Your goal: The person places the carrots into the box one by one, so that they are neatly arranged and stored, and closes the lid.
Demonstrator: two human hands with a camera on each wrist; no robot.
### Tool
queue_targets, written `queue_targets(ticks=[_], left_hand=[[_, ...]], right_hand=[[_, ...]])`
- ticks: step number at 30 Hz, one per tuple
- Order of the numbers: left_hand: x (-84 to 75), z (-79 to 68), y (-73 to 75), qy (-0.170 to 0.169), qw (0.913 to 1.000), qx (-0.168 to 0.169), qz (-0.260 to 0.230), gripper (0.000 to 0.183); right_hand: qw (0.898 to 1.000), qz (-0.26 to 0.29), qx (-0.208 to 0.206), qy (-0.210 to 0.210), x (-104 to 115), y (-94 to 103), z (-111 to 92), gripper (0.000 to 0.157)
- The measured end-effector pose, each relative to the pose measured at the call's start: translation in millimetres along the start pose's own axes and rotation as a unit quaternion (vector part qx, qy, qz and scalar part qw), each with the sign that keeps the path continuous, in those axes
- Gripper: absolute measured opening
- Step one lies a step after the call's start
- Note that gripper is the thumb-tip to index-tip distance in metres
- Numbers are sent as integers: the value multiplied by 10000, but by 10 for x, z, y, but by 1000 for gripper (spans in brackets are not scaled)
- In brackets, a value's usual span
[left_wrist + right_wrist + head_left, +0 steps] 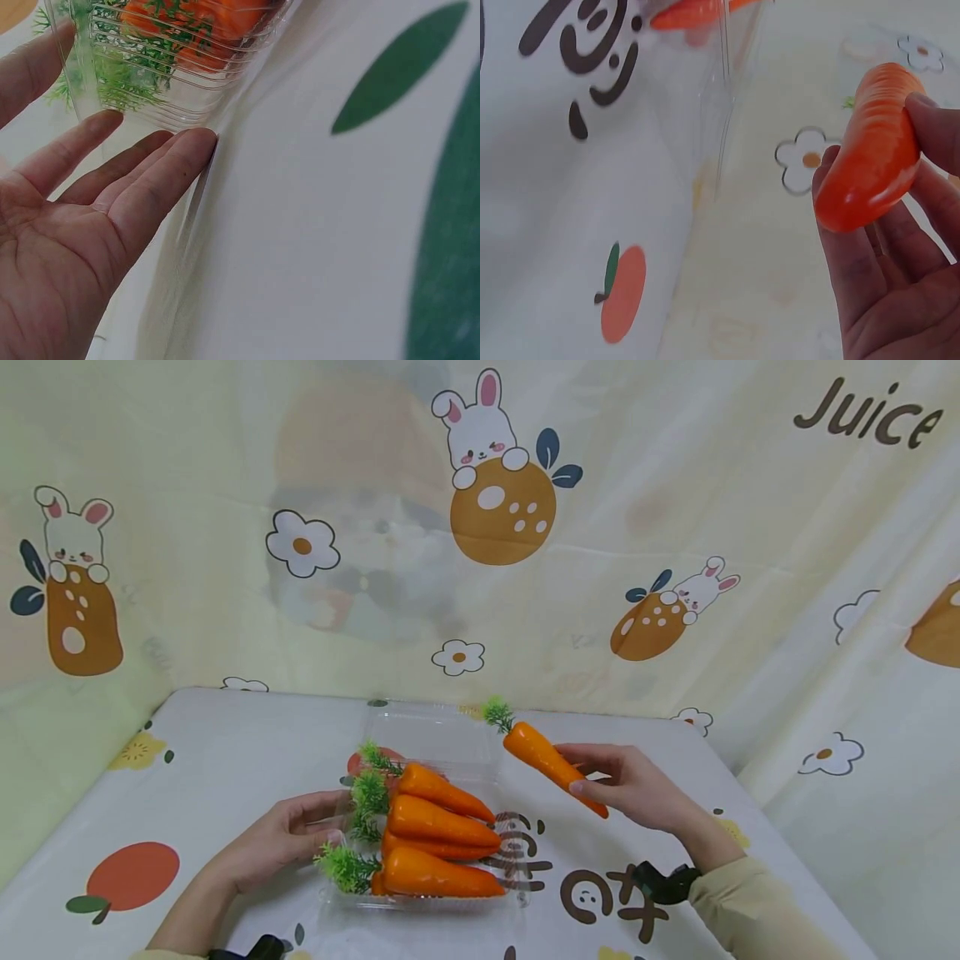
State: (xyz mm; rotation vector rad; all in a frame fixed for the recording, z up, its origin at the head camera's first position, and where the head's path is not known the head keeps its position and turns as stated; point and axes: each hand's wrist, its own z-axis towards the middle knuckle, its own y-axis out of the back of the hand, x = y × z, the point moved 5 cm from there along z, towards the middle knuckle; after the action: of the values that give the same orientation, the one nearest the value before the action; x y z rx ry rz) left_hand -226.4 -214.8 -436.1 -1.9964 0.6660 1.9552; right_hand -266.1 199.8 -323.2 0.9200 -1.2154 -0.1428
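Observation:
In the head view my right hand (630, 783) holds a toy carrot (543, 758) between thumb and fingers, raised to the right of a clear plastic box (423, 903). Its green top points to the back left, its tip toward me. Seen from the right wrist, the carrot (874, 142) lies across my fingers (847, 262) with the thumb pressed on it. Several carrots (442, 822) lie inside the box, leafy tops to the left. My left hand (288, 835) is at the box's left side; in the left wrist view its fingers (161, 184) extend fairly straight against the ribbed wall.
The box's clear lid (435, 735) is folded back behind it on the table. A printed white cloth (247, 735) covers the table, and a cream curtain (375, 643) with rabbit prints hangs behind and at the sides.

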Motion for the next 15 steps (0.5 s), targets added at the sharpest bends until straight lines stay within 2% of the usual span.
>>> queue_targets(ticks=[15], left_hand=[[-3,-6,-2,-96,9999,-2,49,68]], right_hand=[[9931,335,1046,402,350,-477,123,48]])
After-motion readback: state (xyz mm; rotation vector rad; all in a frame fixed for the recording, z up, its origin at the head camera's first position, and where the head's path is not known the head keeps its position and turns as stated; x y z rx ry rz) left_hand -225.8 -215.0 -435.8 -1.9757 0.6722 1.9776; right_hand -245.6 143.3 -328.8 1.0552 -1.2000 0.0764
